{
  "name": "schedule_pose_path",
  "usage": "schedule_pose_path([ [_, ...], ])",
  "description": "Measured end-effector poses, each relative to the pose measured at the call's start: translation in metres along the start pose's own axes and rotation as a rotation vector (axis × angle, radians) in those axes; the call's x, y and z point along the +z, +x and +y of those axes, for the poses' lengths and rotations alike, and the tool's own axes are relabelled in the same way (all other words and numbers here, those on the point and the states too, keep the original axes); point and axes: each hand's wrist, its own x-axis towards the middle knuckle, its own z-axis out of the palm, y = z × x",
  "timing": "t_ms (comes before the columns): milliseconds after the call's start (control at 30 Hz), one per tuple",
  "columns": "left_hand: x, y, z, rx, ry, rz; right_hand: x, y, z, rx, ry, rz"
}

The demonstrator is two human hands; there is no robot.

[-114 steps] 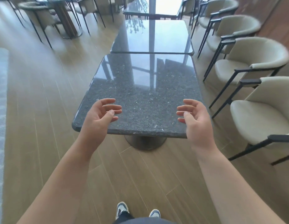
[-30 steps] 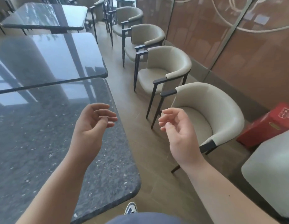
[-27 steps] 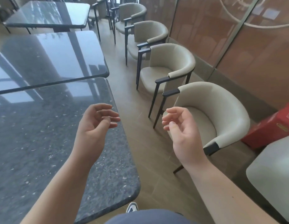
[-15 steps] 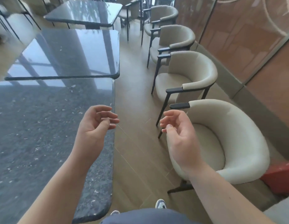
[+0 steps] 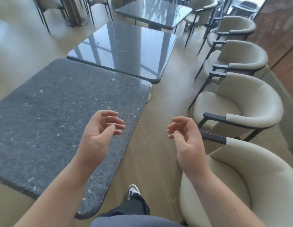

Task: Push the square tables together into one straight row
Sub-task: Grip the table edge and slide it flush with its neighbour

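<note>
Granite near table point(image 5: 52, 115) runs off-frame left — base hidden, hands empty.

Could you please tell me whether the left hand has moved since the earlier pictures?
Yes: the left hand went from the speckled table's end farthest from the glossy table to its edge facing the armchairs.

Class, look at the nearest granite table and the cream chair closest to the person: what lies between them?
In the head view, bare wooden floor separates the nearest table from the closest chair; the person's shoe stands there.
</note>
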Motion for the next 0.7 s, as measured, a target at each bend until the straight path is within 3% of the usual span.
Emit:
schedule_pose_path([
  [400,-0.049,0.130,-0.021,-0.037,-0.018,0.198,0.107,0.168,0.015,-0.002,-0.072,-0.230],
  [700,-0.064,0.173,-0.035,-0.045,-0.019,0.408,0.159,0.258,0.031,0.005,-0.115,-0.435],
])
